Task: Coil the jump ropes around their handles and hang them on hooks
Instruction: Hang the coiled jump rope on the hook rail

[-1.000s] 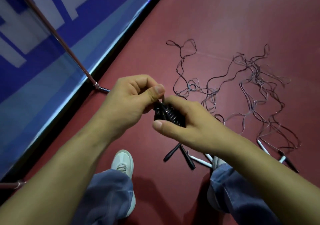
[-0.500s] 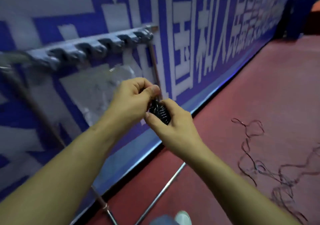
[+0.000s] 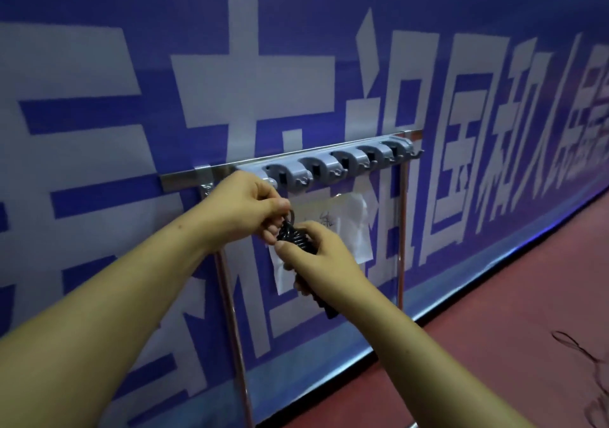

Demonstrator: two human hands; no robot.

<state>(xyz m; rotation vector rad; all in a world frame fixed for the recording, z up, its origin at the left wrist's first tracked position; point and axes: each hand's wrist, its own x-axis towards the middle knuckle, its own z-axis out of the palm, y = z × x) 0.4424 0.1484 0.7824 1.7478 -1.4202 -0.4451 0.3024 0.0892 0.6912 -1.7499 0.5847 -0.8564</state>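
Observation:
A coiled black jump rope [image 3: 294, 234] sits wrapped around its black handles, whose ends [image 3: 326, 307] stick out below my right hand. My right hand [image 3: 324, 256] grips the bundle from the right. My left hand [image 3: 253, 206] pinches the rope's top loop just under the left end of the grey hook rack [image 3: 339, 164]. The rack carries several round grey clips with small metal hooks and is fixed on a metal frame in front of the blue banner. No rope hangs on any hook.
A blue banner [image 3: 296, 65] with large white characters fills the wall. Thin metal legs [image 3: 401, 229] hold the rack up. A white sheet [image 3: 352, 223] is stuck behind it. Loose rope [image 3: 586, 355] lies on the red floor at right.
My view has risen from the floor to the rack. Both hands have carried the coiled rope up and closer to the rack's left end.

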